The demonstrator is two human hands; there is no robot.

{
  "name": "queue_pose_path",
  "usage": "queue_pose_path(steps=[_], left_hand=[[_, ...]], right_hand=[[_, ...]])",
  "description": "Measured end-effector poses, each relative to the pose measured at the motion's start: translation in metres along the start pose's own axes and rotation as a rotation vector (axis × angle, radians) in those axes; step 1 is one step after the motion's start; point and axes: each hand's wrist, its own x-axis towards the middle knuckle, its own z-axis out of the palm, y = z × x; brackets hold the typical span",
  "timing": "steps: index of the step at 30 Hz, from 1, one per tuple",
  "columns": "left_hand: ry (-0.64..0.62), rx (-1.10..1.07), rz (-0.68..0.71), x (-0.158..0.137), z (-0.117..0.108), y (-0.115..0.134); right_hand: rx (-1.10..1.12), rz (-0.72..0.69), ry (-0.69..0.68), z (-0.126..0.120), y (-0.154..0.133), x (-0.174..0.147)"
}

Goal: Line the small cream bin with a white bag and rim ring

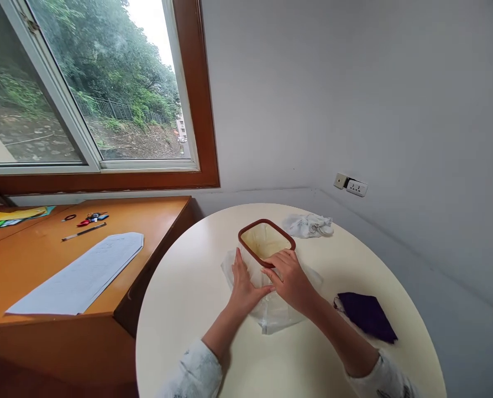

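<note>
A small bin with a rounded rectangular brown rim (267,222) stands on the round table. It is lined with a translucent plastic bag (277,315), whose loose skirt spreads outside the bin over the tabletop. My right hand (290,279) grips the near right corner of the rim, its fingers over the edge and the thumb below. Against the near left side of the bin rests my left hand (246,287), thumb and fingers spread, touching the bag. The bin's outer wall is mostly hidden by the bag and my hands.
A crumpled whitish plastic bag (308,225) lies behind the bin. At the right is a folded dark purple cloth (368,316). An orange desk (163,221) on the left holds paper sheets (84,271), a pen (83,232) and keys (93,218). A wall socket (356,188) is beyond the table.
</note>
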Motion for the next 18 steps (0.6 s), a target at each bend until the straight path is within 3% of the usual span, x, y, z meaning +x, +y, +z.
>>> queue_pose_path(steps=[7, 18], left_hand=[[0.122, 0.134, 0.019, 0.004, -0.004, -0.003], [0.136, 0.229, 0.040, 0.005, -0.007, 0.001]], right_hand=[[0.119, -0.007, 0.012, 0.004, -0.011, 0.002], [0.155, 0.074, 0.087, -0.004, -0.018, 0.008]])
